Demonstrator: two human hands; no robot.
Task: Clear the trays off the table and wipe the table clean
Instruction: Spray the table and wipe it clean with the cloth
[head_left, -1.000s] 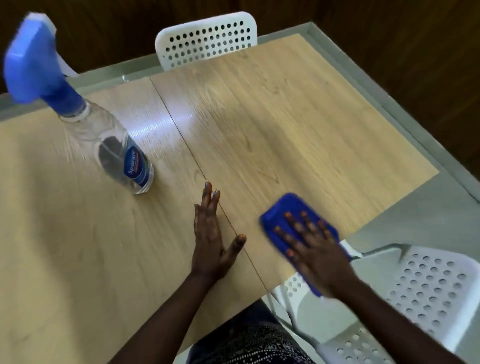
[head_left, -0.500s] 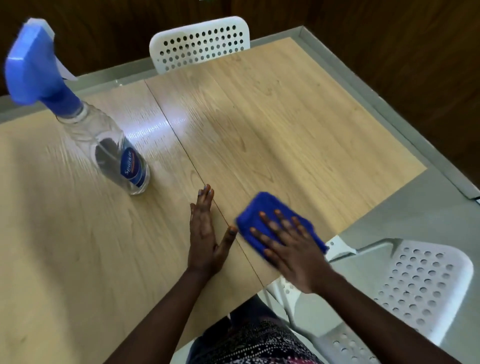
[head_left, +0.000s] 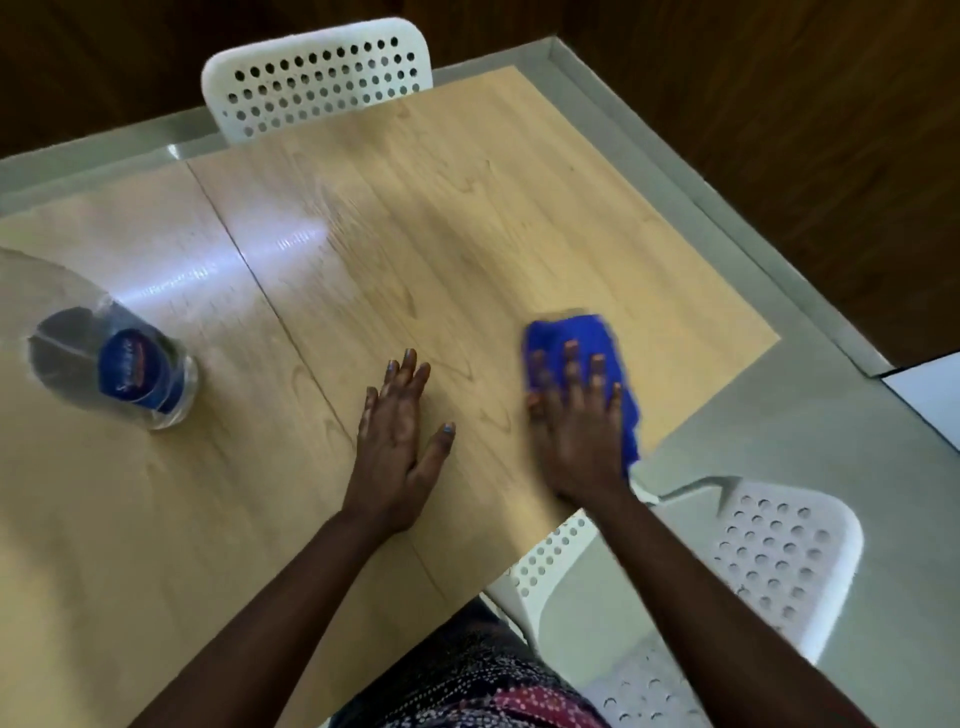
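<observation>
1. Table (head_left: 467, 218), light wood grain with a seam running from far left to near centre, fills most of the view; no trays show on it.
2. Right hand (head_left: 582, 436) presses flat, fingers straight and spread, on a blue cloth (head_left: 576, 338) near the table's right edge.
3. Left hand (head_left: 397, 441) rests palm-down on the wood, fingers straight, thumb out, just left of the cloth and apart from it.
4. A clear bottle (head_left: 119, 374) with a blue label stands at far left, its top cut off by the frame.
5. White perforated chairs sit at the far side (head_left: 317, 78) and near right (head_left: 753, 561).
</observation>
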